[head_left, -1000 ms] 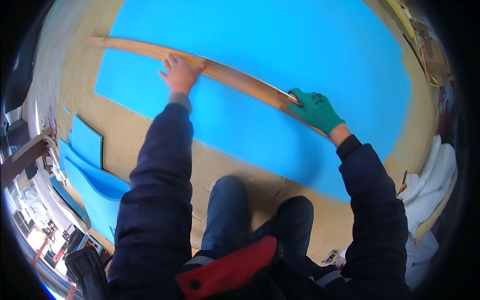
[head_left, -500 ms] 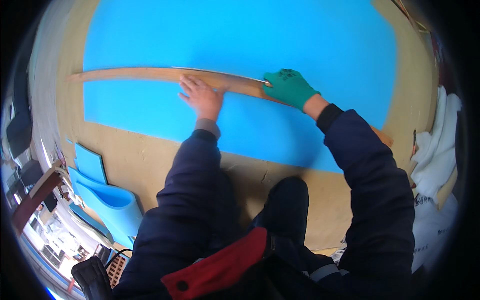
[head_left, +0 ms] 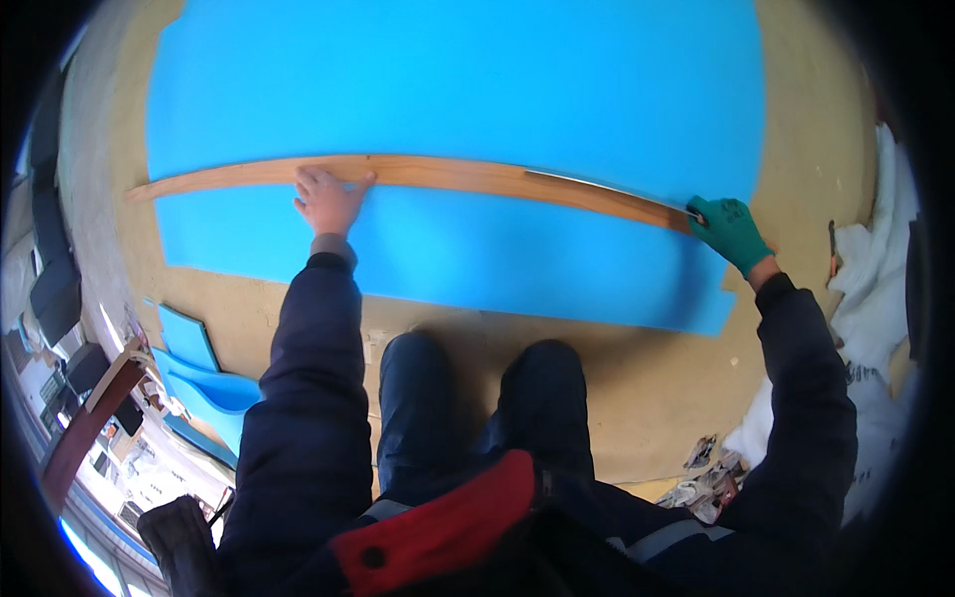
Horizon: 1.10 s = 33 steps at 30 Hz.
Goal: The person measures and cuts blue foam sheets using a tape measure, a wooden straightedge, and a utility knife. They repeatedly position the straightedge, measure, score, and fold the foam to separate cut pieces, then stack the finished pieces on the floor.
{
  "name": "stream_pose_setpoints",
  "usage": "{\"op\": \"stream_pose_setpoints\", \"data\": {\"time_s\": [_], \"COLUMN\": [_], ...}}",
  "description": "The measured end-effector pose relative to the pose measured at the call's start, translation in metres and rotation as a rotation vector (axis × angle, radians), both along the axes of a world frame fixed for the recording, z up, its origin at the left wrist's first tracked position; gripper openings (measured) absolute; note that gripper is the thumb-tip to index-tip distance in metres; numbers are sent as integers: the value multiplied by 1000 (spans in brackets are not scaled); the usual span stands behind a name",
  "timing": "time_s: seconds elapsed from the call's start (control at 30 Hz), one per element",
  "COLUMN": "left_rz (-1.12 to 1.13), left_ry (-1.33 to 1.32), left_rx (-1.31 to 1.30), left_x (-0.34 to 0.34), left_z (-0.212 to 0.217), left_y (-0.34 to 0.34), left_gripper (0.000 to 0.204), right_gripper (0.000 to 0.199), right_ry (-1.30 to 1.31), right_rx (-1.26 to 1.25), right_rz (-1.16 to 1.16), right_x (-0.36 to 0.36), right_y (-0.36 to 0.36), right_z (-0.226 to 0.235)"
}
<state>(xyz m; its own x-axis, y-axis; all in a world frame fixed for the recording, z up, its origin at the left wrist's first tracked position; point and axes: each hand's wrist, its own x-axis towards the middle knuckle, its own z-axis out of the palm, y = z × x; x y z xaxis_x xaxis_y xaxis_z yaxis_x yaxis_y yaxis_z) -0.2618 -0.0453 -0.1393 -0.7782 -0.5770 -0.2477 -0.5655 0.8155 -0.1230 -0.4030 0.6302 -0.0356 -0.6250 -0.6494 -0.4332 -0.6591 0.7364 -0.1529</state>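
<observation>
A large blue foam sheet (head_left: 458,90) lies flat on a brown board floor (head_left: 637,388). Across it runs a long, thin wooden strip (head_left: 448,174), from the sheet's left edge to its right edge. My bare left hand (head_left: 331,199) presses flat on the strip left of its middle, fingers spread. My right hand (head_left: 731,231), in a green glove, is at the strip's right end with its fingers closed around a small tool whose tip touches the strip's edge. A thin pale line follows the strip's upper edge toward that hand. My knees rest just below the sheet.
Blue foam offcuts (head_left: 199,373) lie on the floor at the lower left, beside a wooden bar (head_left: 95,418). White sheeting (head_left: 880,259) is heaped at the right edge, with a thin dark tool (head_left: 831,249) near it. Crumpled scraps (head_left: 711,478) sit at the lower right.
My right hand has slid right along the strip, from near its middle to its right end. My left hand stays pressed on the strip. My view has shifted.
</observation>
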Motion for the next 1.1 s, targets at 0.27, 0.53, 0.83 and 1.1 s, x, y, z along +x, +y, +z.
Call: {"op": "stream_pose_setpoints", "data": {"time_s": [0.27,0.53,0.83,1.1], "left_rz": [-88,-19,-123,-80], "left_ry": [-81,-68,-132,-118], "left_rx": [75,46,42,98], "left_x": [-17,-33,-27,-28], "left_z": [24,10,-2,8], "left_y": [67,201,181,183], "left_gripper": [136,145,140,136], "right_gripper": [14,20,22,11], "right_ry": [149,69,-23,126], "right_rx": [-123,39,374,349], "right_rz": [5,114,-22,-107], "right_x": [11,1,-6,-5], "right_y": [-18,-11,189,397], "right_z": [-15,-20,-7,-11]}}
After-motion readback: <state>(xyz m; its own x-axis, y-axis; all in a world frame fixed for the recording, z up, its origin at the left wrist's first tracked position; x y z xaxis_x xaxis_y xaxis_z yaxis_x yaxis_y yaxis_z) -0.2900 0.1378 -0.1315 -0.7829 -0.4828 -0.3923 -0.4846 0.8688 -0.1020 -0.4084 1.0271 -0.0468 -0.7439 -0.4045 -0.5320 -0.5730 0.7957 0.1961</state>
